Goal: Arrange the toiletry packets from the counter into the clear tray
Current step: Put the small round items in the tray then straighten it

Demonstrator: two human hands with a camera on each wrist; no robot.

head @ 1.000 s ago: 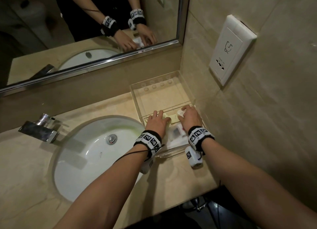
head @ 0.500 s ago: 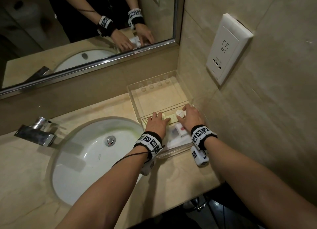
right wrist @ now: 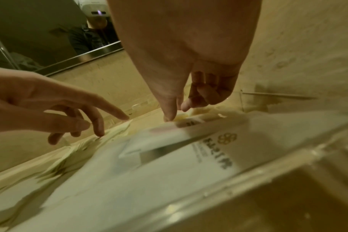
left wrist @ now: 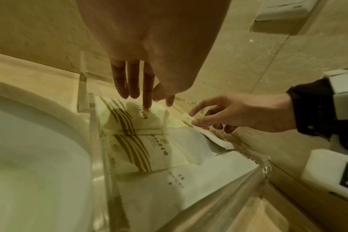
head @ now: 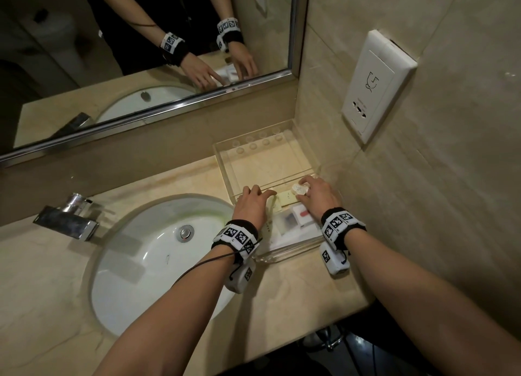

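both hands work inside the clear tray (head: 262, 256): left hand (head: 251, 206) presses spread fingers on a striped packet (left wrist: 127, 116), flattening it; right hand (head: 320, 196) pinches a small round packet (head: 299, 189), likely to seat it.

No text is legible enough to transcribe. The white packets (left wrist: 165, 186) in the clear tray (head: 284, 256) carry small dark vertical characters and a round gold emblem (right wrist: 226, 138), all too blurred to read. The wall socket plate (head: 376, 86) shows a shaver pictogram. Both wristbands (head: 338, 223) bear black-and-white square marker codes.
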